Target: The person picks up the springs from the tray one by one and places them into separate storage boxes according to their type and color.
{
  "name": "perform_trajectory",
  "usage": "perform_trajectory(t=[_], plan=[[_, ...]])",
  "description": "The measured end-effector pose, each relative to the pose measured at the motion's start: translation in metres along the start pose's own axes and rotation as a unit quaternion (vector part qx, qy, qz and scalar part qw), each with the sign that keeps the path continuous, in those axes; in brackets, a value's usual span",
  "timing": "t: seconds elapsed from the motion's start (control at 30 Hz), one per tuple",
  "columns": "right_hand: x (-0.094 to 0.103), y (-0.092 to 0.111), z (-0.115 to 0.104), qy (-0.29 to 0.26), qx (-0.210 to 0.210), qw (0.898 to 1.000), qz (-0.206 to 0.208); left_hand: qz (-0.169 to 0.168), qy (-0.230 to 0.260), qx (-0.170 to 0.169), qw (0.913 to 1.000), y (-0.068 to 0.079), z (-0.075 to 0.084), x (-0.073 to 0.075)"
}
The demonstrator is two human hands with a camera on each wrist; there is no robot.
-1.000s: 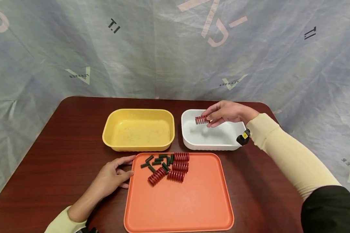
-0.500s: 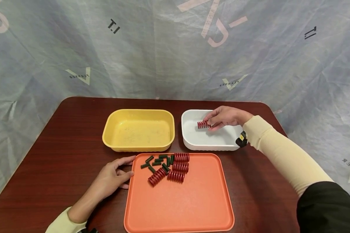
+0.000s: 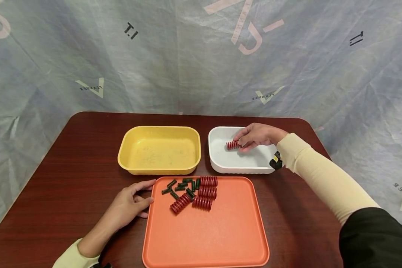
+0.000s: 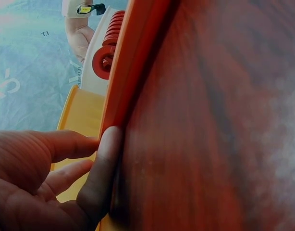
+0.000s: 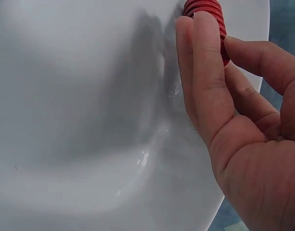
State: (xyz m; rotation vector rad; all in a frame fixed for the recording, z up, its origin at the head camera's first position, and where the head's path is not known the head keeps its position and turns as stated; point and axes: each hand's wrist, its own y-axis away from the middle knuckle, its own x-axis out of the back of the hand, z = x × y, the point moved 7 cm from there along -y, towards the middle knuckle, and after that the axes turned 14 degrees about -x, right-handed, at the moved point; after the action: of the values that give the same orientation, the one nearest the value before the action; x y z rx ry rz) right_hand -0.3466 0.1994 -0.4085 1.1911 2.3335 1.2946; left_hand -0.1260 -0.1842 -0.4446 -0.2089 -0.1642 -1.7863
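Observation:
My right hand (image 3: pixel 259 134) is down inside the white bin (image 3: pixel 242 170), pinching a red coil spring (image 3: pixel 233 145) by one end between thumb and fingers. In the right wrist view this red spring (image 5: pixel 205 7) shows past the fingertips, close to the bin's wall. Along the orange tray's (image 3: pixel 217 238) left edge, my left hand (image 3: pixel 125 204) touches the rim with thumb and fingertips. Several thick red springs (image 3: pixel 202 203) lie on the tray's upper part. Beside them is a loose group of small dark green springs (image 3: pixel 180 187).
A yellow bin (image 3: pixel 159 171) stands left of the white one, behind the tray. All three rest on a dark red-brown wooden table (image 3: pixel 70 178). Behind it hangs a grey printed sheet (image 3: pixel 174 67).
My right hand has lowered the red spring from above the white bin down into it. The left hand and the springs on the tray stay where they were.

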Motion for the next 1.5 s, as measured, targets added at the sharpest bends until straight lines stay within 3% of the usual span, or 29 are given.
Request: perform_trajectory(t=[0.87, 1.2, 1.5], plan=[[0.003, 0.011, 0.000, -0.023, 0.009, 1.000, -0.006, 0.005, -0.001, 0.009, 0.9999, 0.000, -0.001, 0.001], [-0.001, 0.031, -0.004, -0.017, 0.051, 0.998, -0.020, 0.002, 0.001, 0.010, 0.9999, 0.000, -0.001, 0.000], [-0.014, 0.054, -0.010, 0.034, 0.093, 0.995, -0.034, 0.001, -0.001, 0.007, 1.0000, -0.001, -0.001, 0.001]])
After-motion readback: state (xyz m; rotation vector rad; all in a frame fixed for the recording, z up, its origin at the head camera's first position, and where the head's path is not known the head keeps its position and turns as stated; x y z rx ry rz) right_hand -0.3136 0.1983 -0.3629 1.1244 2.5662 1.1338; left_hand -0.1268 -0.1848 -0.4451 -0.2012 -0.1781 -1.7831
